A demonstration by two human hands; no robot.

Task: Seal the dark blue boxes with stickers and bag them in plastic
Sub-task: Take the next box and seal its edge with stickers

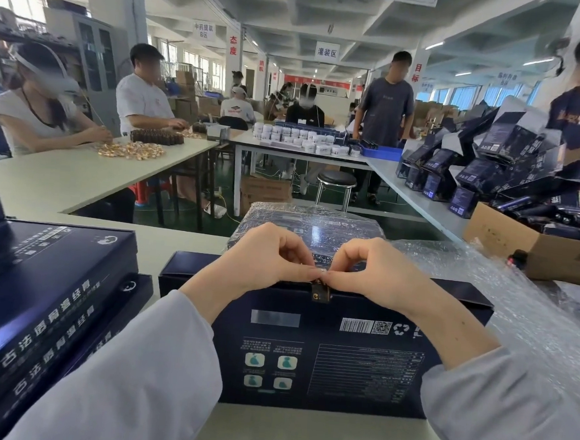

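A dark blue box (340, 357) lies on the table right in front of me, its printed back face up. A small dark sticker (321, 292) with a gold mark sits over the far edge of its lid seam. My left hand (272, 259) and my right hand (367, 270) meet above that seam, fingers curled, both thumbs pressing down on the sticker's top end. Behind the box rests another dark blue box wrapped in clear plastic (301, 227).
A stack of dark blue boxes (46, 292) stands at my left. Bubble-wrap bags (529, 315) lie at my right, beside a cardboard carton (533, 250) of dark items. Other people work at tables farther back. A stool (336, 182) stands in the aisle.
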